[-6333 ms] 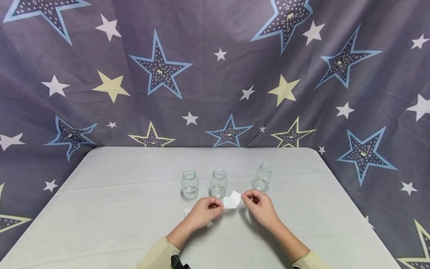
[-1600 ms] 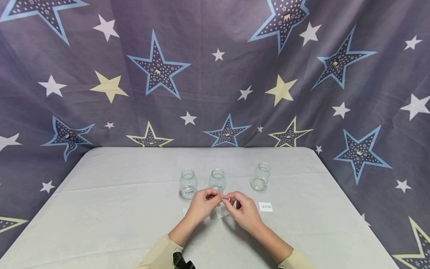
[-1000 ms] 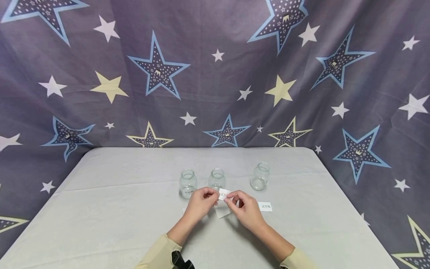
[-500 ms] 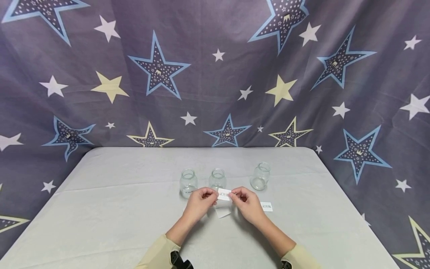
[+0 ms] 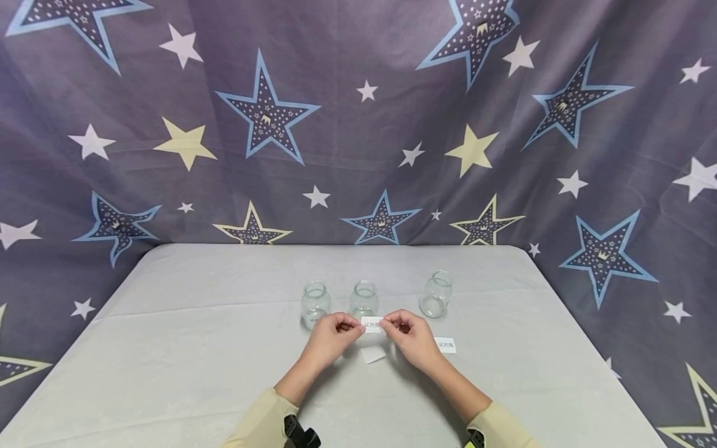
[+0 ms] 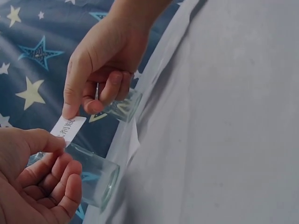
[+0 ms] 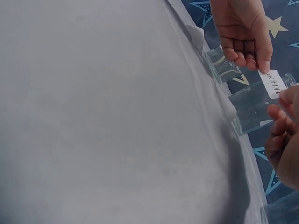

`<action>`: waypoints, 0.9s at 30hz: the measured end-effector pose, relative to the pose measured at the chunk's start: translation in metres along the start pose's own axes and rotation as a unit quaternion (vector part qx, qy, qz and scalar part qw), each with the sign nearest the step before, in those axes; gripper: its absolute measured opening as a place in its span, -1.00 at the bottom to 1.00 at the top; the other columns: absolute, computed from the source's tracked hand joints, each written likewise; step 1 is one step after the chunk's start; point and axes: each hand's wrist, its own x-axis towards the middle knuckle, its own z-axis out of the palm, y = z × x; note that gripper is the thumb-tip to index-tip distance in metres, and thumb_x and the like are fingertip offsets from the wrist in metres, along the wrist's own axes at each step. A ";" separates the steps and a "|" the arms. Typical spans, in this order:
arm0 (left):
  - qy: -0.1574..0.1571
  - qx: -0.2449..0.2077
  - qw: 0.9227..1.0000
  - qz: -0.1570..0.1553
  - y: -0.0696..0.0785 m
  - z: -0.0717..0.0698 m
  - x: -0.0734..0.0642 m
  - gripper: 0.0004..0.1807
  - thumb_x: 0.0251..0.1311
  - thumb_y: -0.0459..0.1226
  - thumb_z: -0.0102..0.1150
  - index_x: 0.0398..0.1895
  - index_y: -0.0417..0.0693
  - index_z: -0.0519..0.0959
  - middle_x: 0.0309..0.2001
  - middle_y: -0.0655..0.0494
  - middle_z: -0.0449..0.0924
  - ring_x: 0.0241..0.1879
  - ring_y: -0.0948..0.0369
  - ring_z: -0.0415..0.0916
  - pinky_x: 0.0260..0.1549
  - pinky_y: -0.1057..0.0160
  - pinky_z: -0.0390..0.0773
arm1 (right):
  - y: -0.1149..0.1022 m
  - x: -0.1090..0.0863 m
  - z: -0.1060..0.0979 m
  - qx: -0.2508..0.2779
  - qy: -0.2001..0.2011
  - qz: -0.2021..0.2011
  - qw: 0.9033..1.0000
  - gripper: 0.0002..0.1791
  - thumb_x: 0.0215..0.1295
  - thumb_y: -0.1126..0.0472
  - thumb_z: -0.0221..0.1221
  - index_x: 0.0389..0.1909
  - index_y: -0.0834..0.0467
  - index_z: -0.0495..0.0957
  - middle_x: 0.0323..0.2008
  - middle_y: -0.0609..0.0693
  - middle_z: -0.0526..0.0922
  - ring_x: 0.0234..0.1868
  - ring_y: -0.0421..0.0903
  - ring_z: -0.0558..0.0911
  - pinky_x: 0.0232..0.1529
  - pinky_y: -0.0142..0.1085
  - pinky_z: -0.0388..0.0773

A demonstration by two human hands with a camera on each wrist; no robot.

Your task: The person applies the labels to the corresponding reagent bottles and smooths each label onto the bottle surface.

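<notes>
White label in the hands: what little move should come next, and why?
Perhaps ease the label forward onto the middle jar: the left hand and right hand pinch its two ends, that jar stands just behind it, and the left jar already bears writing.

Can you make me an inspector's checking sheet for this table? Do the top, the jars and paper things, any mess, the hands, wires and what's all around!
Surface: pale cloth, a bit creased.
Job's things: three glass jars, left, middle and right, all standing; writing shows on the left one. A white label with writing is held up; another label lies by the right hand.
Clutter: a small white paper on the cloth.
Hands: left hand and right hand each pinch one end of the held label.
Cables: nothing seen.
Surroundings: dark curtain with stars behind.
</notes>
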 end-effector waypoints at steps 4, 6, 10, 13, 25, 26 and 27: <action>0.005 0.015 1.000 0.007 -0.001 0.000 0.000 -0.88 0.04 -0.31 0.26 -0.46 -0.23 0.63 -0.51 0.03 0.60 -0.54 0.36 0.39 -0.55 0.44 0.43 | 0.018 0.007 0.004 -0.010 0.004 -0.010 1.000 -0.93 0.12 0.30 0.28 -0.43 0.24 0.62 -0.58 0.04 0.56 -0.59 -0.33 0.35 -0.55 -0.51 0.29; 0.008 0.023 1.000 0.008 -0.002 0.000 0.001 -0.89 0.05 -0.31 0.26 -0.46 -0.22 0.62 -0.51 0.03 0.61 -0.53 0.36 0.40 -0.54 0.44 0.43 | 0.021 0.008 0.004 -0.016 0.004 -0.017 1.000 -0.93 0.12 0.28 0.28 -0.43 0.21 0.62 -0.59 0.00 0.55 -0.59 -0.33 0.35 -0.55 -0.50 0.29; 0.017 0.042 0.999 0.007 -0.004 0.000 0.002 -0.90 0.05 -0.32 0.26 -0.47 -0.20 0.62 -0.50 0.04 0.61 -0.53 0.37 0.40 -0.52 0.44 0.44 | 0.022 0.011 0.006 -0.027 0.002 -0.028 0.999 -0.94 0.12 0.24 0.28 -0.45 0.16 0.63 -0.60 -0.07 0.54 -0.59 -0.32 0.37 -0.53 -0.50 0.31; 0.022 0.048 0.999 0.005 -0.004 0.000 0.003 -0.91 0.05 -0.32 0.25 -0.47 -0.20 0.61 -0.52 0.05 0.61 -0.54 0.36 0.40 -0.54 0.44 0.42 | 0.022 0.012 0.007 -0.034 0.007 -0.035 0.999 -0.93 0.12 0.24 0.29 -0.45 0.16 0.63 -0.61 -0.07 0.54 -0.59 -0.33 0.38 -0.53 -0.49 0.33; 0.037 0.071 0.997 -0.001 -0.006 0.000 0.007 -0.90 0.07 -0.32 0.25 -0.48 -0.20 0.59 -0.54 0.06 0.58 -0.56 0.33 0.37 -0.56 0.42 0.40 | 0.000 0.012 0.011 -0.043 0.018 -0.009 0.999 -0.94 0.10 0.36 0.27 -0.43 0.29 0.62 -0.60 0.13 0.55 -0.59 -0.29 0.36 -0.52 -0.55 0.27; 0.039 0.075 0.996 -0.001 -0.005 0.001 0.007 -0.90 0.07 -0.32 0.25 -0.48 -0.20 0.59 -0.54 0.06 0.58 -0.56 0.33 0.37 -0.56 0.42 0.40 | -0.005 0.011 0.010 -0.044 0.017 -0.009 0.999 -0.94 0.10 0.36 0.27 -0.43 0.30 0.62 -0.60 0.14 0.55 -0.59 -0.28 0.36 -0.52 -0.56 0.26; 0.039 0.078 0.996 -0.001 -0.005 0.001 0.008 -0.90 0.07 -0.31 0.25 -0.49 -0.19 0.59 -0.54 0.07 0.57 -0.57 0.33 0.37 -0.56 0.42 0.40 | -0.010 0.010 0.010 -0.043 0.016 -0.010 0.999 -0.95 0.10 0.37 0.26 -0.44 0.31 0.62 -0.60 0.15 0.55 -0.59 -0.28 0.36 -0.52 -0.56 0.25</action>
